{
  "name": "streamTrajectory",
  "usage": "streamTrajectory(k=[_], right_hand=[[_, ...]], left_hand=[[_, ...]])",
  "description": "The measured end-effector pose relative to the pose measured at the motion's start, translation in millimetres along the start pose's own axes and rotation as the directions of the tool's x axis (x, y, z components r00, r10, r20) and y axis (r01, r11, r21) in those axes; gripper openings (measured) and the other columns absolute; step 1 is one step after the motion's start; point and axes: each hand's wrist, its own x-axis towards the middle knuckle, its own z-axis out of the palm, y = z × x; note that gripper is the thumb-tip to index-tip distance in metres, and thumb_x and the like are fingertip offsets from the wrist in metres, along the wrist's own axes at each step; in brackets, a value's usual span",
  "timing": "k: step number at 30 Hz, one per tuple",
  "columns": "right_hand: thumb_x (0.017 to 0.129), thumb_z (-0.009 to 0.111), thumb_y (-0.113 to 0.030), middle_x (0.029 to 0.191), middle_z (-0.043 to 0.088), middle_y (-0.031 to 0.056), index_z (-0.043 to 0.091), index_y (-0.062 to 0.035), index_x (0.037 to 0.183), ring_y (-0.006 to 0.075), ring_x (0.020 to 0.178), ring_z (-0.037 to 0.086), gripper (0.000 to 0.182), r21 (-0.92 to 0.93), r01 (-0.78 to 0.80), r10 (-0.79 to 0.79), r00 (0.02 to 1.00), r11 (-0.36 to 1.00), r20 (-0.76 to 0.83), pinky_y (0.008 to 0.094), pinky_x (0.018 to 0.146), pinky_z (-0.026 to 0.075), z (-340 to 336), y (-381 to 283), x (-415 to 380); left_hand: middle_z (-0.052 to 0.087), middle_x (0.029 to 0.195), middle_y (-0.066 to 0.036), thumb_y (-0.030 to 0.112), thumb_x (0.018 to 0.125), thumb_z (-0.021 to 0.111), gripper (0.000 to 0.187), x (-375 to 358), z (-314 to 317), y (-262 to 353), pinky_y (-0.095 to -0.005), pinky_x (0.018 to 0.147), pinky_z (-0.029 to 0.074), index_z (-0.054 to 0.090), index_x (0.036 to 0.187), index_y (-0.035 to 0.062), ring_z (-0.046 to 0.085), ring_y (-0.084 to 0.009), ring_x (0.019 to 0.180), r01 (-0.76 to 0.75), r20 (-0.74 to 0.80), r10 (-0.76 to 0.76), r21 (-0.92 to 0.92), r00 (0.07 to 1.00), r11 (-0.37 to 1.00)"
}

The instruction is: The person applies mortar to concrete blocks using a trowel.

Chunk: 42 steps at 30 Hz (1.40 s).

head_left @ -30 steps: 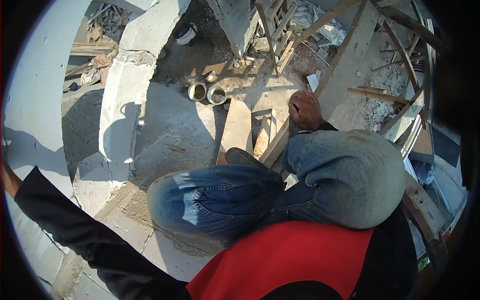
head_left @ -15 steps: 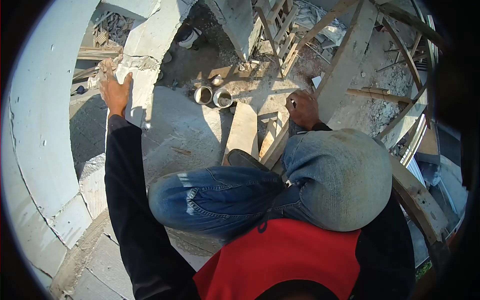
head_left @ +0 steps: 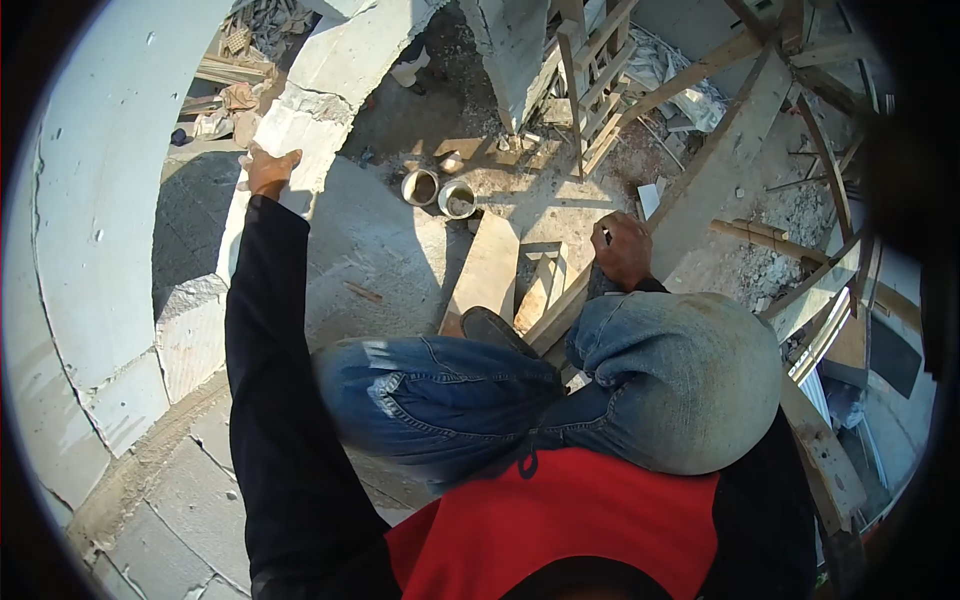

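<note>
My left hand (head_left: 268, 172) rests on the narrow top of a pale block wall (head_left: 312, 112). Its fingers curl over the wall's left edge, and the thumb is apart on the other side. My right hand (head_left: 622, 250) is closed in a fist just past my knee, beside a broad timber board (head_left: 705, 165). A small pale spot shows between its curled fingers; what it holds, if anything, I cannot make out. My bent legs in jeans (head_left: 450, 395) and one dark shoe (head_left: 492, 330) are below the hands, the shoe by a plank (head_left: 484, 268).
Two buckets (head_left: 420, 187) stand on the dusty floor far below. A wooden ladder (head_left: 600, 100) and crossing timbers (head_left: 826, 165) rise at the upper right. Rubble (head_left: 765, 225) lies beneath them. A large curved block wall (head_left: 100, 260) runs along the left.
My left hand has slid nearer along the wall top, its fingers now curled over the edge instead of stretched forward. The view has shifted; my right hand stays closed by the board.
</note>
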Motion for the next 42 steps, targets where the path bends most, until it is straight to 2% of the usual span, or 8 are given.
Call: streamTrajectory(k=[2, 24, 33, 37, 39, 40, 41, 42], right_hand=[[0.080, 0.058, -0.023, 0.084, 0.061, 0.0108, 0.064, -0.0076, 0.079, 0.0309, 0.085, 0.058, 0.017, -0.017, 0.022, -0.022, 1.000, 1.000, 0.000, 0.0429, 0.077, 0.045, -0.4, 0.2, 0.2], [0.078, 0.058, -0.014, 0.080, 0.060, 0.0128, 0.060, -0.0064, 0.074, 0.0343, 0.076, 0.058, 0.009, 0.047, 0.098, -0.095, 0.993, 0.994, -0.071, 0.0436, 0.068, 0.045, 0.3, -1.8, 0.3], [0.079, 0.059, -0.016, 0.082, 0.061, 0.0109, 0.062, -0.0070, 0.075, 0.0322, 0.080, 0.058, 0.010, 0.045, 0.068, -0.064, 0.995, 0.997, -0.081, 0.0426, 0.071, 0.046, 6.7, 4.7, -0.9], [0.079, 0.058, -0.023, 0.085, 0.062, 0.0115, 0.065, -0.0063, 0.079, 0.0306, 0.085, 0.059, 0.018, 0.056, -0.027, 0.029, 0.999, 0.998, -0.043, 0.0427, 0.079, 0.046, 0.8, 3.2, -2.8], [0.081, 0.055, -0.025, 0.086, 0.062, 0.0118, 0.065, -0.0058, 0.080, 0.0300, 0.088, 0.059, 0.022, 0.040, -0.091, 0.091, 0.996, 0.995, -0.010, 0.0425, 0.081, 0.046, -2.0, -0.1, -3.3], [0.082, 0.054, -0.027, 0.087, 0.062, 0.0118, 0.065, -0.0059, 0.081, 0.0294, 0.090, 0.059, 0.023, 0.060, -0.089, 0.090, 0.996, 0.994, -0.024, 0.0430, 0.081, 0.046, -0.1, 1.0, -4.0], [0.083, 0.053, -0.027, 0.089, 0.062, 0.0114, 0.065, -0.0063, 0.082, 0.0288, 0.092, 0.059, 0.024, 0.041, -0.100, 0.098, 0.994, 0.994, 0.042, 0.0428, 0.081, 0.047, -0.8, 3.7, -3.8], [0.083, 0.053, -0.028, 0.091, 0.062, 0.0111, 0.065, -0.0066, 0.085, 0.0284, 0.095, 0.059, 0.025, 0.092, -0.098, 0.098, 0.995, 0.991, 0.006, 0.0424, 0.084, 0.046, -0.8, 3.5, -5.8]], left_hand=[[0.014, 0.151, -0.026, 0.047, 0.066, 0.078, 0.108, 0.4, 12.4, 17.3, -0.0783, 0.095, 0.011, 0.016, 0.148, 0.0135, 0.007, -0.0574, 0.134, 0.256, -0.050, -0.257, -0.029, 0.965, 0.966], [0.031, 0.146, -0.018, 0.055, 0.065, 0.077, 0.099, -21.7, -9.5, 33.3, -0.0692, 0.105, 0.009, 0.028, 0.145, 0.0198, 0.016, -0.0512, 0.135, 0.253, -0.144, -0.253, -0.019, 0.957, 0.967], [0.034, 0.144, -0.017, 0.039, 0.065, 0.082, 0.096, -15.8, -13.1, 24.8, -0.0659, 0.106, 0.017, 0.030, 0.143, 0.0209, 0.026, -0.0498, 0.132, 0.241, -0.110, -0.234, 0.052, 0.966, 0.969], [0.046, 0.133, -0.020, 0.023, 0.065, 0.083, 0.097, 1.8, -11.1, -0.5, -0.0667, 0.094, 0.033, 0.027, 0.144, 0.0189, 0.041, -0.0487, 0.122, 0.066, -0.049, -0.062, 0.086, 0.997, 0.994], [0.048, 0.129, -0.020, 0.020, 0.063, 0.084, 0.097, 3.2, -18.7, 4.8, -0.0579, 0.091, 0.041, 0.029, 0.142, 0.0151, 0.047, -0.0456, 0.117, 0.050, -0.024, -0.045, 0.240, 0.999, 0.970], [0.049, 0.128, -0.020, 0.019, 0.059, 0.085, 0.095, 22.6, -11.8, -16.3, -0.0541, 0.089, 0.044, 0.033, 0.139, 0.0117, 0.048, -0.0445, 0.116, -0.026, 0.035, 0.020, 0.201, 0.999, 0.979], [0.049, 0.127, -0.021, 0.020, 0.055, 0.087, 0.096, 76.4, 15.7, -78.8, -0.0550, 0.087, 0.045, 0.036, 0.135, 0.0080, 0.049, -0.0455, 0.115, -0.333, 0.085, 0.324, 0.139, 0.942, 0.932], [0.047, 0.128, -0.021, 0.024, 0.052, 0.087, 0.099, 51.7, -0.8, -43.0, -0.0562, 0.092, 0.040, 0.035, 0.134, 0.0050, 0.045, -0.0454, 0.118, -0.202, 0.116, 0.173, 0.333, 0.978, 0.921]])
